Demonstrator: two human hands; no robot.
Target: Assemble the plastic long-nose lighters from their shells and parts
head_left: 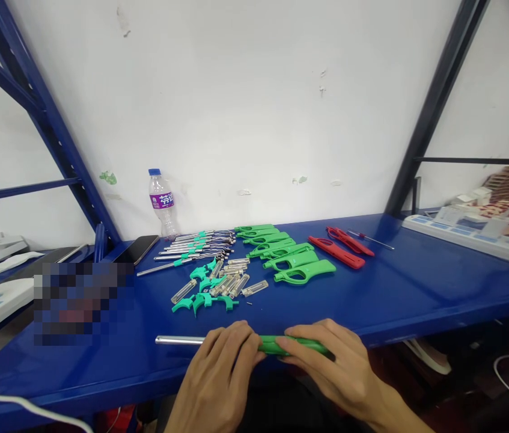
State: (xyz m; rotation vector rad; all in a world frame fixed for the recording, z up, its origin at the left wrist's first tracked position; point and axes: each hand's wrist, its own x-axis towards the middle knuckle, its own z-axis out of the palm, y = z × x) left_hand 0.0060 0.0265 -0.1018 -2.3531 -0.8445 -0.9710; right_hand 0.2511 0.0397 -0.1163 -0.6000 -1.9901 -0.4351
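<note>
- Two bare hands lay nearest the camera at the front edge of the blue table [416, 294]; the left hand [220, 370] had its fingers pressed together and curled over one green-handled tool [272, 346]; the right hand [330, 364] gripped the green plastic handle, fingers close together along it
- One round, shiny metal tube [179, 340] stuck out of that tool to the left, lying flat on the table
- Farther back, about seven green handle shells [292, 260] lay side by side in a slanted row; two red handle shells [342, 245] lay just to their right, with one thin screwdriver [371, 239] beyond
- Several metal rods [191, 246] with green fittings lay in a row to the left; the count could not be told
- Small clear tubes [231, 281] and curved green pieces [200, 299] lay heaped between the rods and the hands
- One clear plastic bottle [161, 201] stood by the wall, blue-capped; its purple label bore white characters too small to read
- One dark phone [137, 248] lay flat beside the bottle; one white power strip [466, 234] sat far right
</note>
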